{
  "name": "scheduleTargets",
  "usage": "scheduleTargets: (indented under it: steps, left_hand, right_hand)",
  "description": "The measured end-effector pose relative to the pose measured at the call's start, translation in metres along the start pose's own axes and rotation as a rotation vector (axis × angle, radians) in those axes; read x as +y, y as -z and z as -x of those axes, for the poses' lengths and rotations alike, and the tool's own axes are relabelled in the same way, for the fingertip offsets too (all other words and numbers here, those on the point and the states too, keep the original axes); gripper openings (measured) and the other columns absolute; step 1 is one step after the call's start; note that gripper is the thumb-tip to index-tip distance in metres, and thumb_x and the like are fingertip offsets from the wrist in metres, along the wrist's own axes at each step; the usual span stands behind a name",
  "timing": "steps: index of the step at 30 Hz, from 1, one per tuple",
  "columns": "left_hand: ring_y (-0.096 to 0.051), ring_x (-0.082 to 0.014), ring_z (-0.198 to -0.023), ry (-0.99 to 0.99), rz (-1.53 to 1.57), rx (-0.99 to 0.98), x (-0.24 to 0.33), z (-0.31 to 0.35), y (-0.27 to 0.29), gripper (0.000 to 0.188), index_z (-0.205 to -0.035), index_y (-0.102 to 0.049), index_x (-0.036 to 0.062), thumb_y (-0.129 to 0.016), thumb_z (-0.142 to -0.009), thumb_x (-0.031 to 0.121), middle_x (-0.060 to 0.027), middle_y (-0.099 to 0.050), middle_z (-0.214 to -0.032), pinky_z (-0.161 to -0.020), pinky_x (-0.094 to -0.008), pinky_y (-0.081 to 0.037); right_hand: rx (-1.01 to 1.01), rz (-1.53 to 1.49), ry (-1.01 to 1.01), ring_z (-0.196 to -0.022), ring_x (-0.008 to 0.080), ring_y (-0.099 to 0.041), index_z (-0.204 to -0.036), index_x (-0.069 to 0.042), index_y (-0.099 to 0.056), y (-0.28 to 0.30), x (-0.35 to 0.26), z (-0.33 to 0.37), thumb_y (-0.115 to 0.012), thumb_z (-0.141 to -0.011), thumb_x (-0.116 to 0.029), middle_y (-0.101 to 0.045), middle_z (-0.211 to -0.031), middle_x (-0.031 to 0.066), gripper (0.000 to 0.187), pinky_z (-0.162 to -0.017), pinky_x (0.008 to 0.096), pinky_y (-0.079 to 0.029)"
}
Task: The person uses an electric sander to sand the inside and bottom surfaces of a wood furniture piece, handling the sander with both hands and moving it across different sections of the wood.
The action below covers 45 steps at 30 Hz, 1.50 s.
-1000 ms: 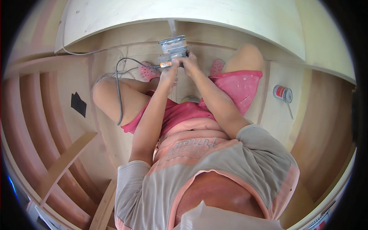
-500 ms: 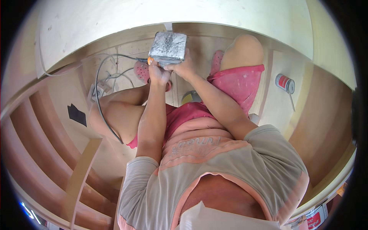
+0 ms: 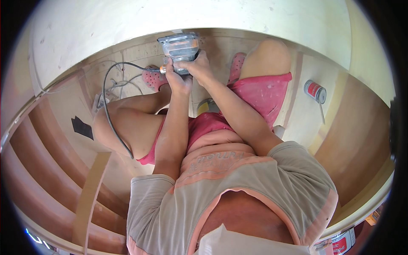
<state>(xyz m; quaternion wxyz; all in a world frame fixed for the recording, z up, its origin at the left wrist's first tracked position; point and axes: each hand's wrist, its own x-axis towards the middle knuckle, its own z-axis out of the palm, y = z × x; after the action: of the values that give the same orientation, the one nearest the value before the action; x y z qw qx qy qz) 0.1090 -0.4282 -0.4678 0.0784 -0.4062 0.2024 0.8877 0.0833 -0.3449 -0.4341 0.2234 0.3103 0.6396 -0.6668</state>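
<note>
A grey electric sander (image 3: 180,47) with a square pad is held out in front of me between both hands. My left hand (image 3: 179,81) is closed around its lower left side, beside the orange-ringed cord inlet. From the right, my right hand (image 3: 197,67) grips the body, its thumb across the near end. The pad is turned away from me, so its face is hidden. Its far edge is close to the lower edge of a large white panel (image 3: 178,15); whether they touch I cannot tell. A dark power cord (image 3: 106,102) loops from the sander across my left leg.
On the right, a red-and-grey can (image 3: 315,91) stands with a thin stick (image 3: 321,113) by it. A black sheet (image 3: 83,128) lies at the left. Wooden slats (image 3: 46,170) and an upright board (image 3: 90,195) fill the lower left. Grey cable (image 3: 123,87) coils near my pink clog (image 3: 153,78).
The sander has tilted: its silvery, scuffed pad faced me before and now points away, showing the body. Both hands have kept their grip and turned with it.
</note>
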Motion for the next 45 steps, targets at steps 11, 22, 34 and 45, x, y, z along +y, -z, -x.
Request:
scheduleTargets:
  steps: [11, 22, 34, 45]
  left_hand:
    - [-0.045, -0.0288, -0.119, 0.091, -0.396, 0.177, 0.000, -0.029, 0.010, 0.040, -0.124, -0.045, 0.0124, -0.035, -0.093, 0.036, -0.0103, -0.049, -0.127, -0.099, -0.0540, -0.032]
    - [-0.049, -0.0272, -0.114, 0.041, -0.407, -0.008, 0.010, 0.005, -0.006, 0.044, -0.125, -0.045, 0.0112, -0.036, -0.095, 0.042, -0.0107, -0.052, -0.124, -0.093, -0.0507, -0.039]
    - [-0.058, -0.0294, -0.103, -0.168, -0.572, -0.211, 0.016, 0.061, -0.028, 0.055, -0.126, -0.043, 0.0023, -0.056, -0.088, 0.040, -0.0150, -0.055, -0.117, -0.088, -0.0434, -0.047]
    - [-0.054, -0.0300, -0.109, -0.087, -0.641, -0.084, 0.012, 0.018, -0.003, 0.060, -0.127, -0.043, 0.0034, -0.058, -0.086, 0.043, -0.0141, -0.054, -0.119, -0.094, -0.0465, -0.041]
  right_hand:
    - [-0.038, -0.005, -0.096, -0.091, 0.0200, -0.064, -0.102, 0.003, -0.064, -0.005, 0.029, -0.045, -0.081, -0.061, -0.012, -0.066, -0.100, 0.0135, 0.047, -0.079, 0.0320, -0.050]
    - [-0.048, -0.066, 0.028, -0.085, 0.0197, -0.064, -0.098, 0.004, -0.064, 0.001, 0.009, -0.014, -0.081, -0.061, -0.009, -0.066, -0.096, 0.0138, 0.043, -0.074, 0.0321, -0.051]
    - [-0.124, -0.273, 0.316, -0.080, 0.0189, -0.064, -0.097, 0.010, -0.062, 0.024, -0.011, 0.023, -0.076, -0.072, -0.016, -0.066, -0.092, 0.0161, 0.038, -0.070, 0.0309, -0.051]
    - [-0.098, -0.285, 0.124, -0.090, 0.0191, -0.061, -0.108, 0.011, -0.058, 0.015, 0.015, -0.007, -0.069, -0.083, -0.021, -0.063, -0.102, 0.0163, 0.042, -0.080, 0.0323, -0.048]
